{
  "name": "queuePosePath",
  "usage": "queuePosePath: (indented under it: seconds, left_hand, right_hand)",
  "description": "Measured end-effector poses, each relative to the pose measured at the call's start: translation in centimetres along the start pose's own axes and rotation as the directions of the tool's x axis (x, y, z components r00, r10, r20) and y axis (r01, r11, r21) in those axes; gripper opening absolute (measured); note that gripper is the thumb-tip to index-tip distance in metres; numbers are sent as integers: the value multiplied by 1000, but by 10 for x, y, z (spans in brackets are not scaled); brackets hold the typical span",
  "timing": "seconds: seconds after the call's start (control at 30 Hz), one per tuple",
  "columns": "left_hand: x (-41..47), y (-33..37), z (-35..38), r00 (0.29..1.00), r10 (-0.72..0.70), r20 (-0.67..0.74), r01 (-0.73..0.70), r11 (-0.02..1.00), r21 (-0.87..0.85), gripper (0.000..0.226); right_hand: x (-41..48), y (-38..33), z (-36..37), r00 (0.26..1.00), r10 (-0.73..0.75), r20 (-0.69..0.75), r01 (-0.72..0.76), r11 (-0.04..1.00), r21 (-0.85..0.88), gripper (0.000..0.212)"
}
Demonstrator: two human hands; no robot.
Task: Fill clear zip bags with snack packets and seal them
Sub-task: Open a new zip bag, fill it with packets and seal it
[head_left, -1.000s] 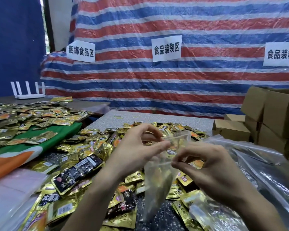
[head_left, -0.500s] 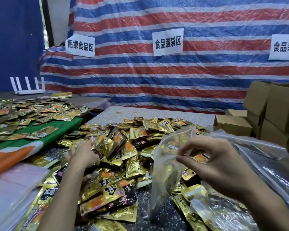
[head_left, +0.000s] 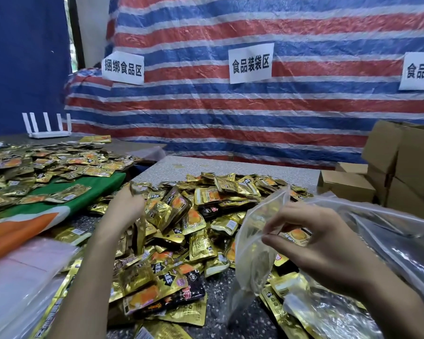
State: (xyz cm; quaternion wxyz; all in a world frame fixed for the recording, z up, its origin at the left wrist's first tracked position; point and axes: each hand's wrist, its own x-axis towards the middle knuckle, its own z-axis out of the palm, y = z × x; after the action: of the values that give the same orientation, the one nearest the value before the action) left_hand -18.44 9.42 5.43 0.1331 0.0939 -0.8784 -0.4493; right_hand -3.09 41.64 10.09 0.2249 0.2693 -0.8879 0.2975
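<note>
While our left hand, centre-left of frame, curls its fingers round a few packets at the pile, our right hand, lower right, pinches the bag by one rim between thumb and fingertips. Bag hangs limp at centre-right, mouth up, only partly open. Risk, we judge: the one-handed hold lets the mouth fold shut, so packets catch the rim and drop. Slick foil may also slip from a loose grab.

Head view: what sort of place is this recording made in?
Likely a makeshift food-packing workroom: a wall sign reads "food bagging area", loose snack packets are heaped on the table, and cardboard boxes are stacked at the right.
</note>
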Motion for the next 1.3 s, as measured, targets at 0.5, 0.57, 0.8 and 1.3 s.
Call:
queuePosePath:
  seconds: [0.5,0.57,0.8,1.3]
  left_hand:
    - [-146,126,-13,915,404,15,-247,588,-770,17]
    - [-152,130,-11,916,396,-69,-295,547,-783,18]
    - [-157,128,-12,903,390,-177,-349,429,-833,29]
    - [-140,118,44,868,444,-224,-486,666,-566,11]
  right_hand:
    - [-1,-2,4,999,-6,32,8,999,-45,5]
    - [-1,-2,3,1000,6,22,-5,999,-47,4]
    - [1,-1,6,999,3,42,-1,998,-58,4]
    - [3,-1,11,981,-53,-186,50,999,-16,2]
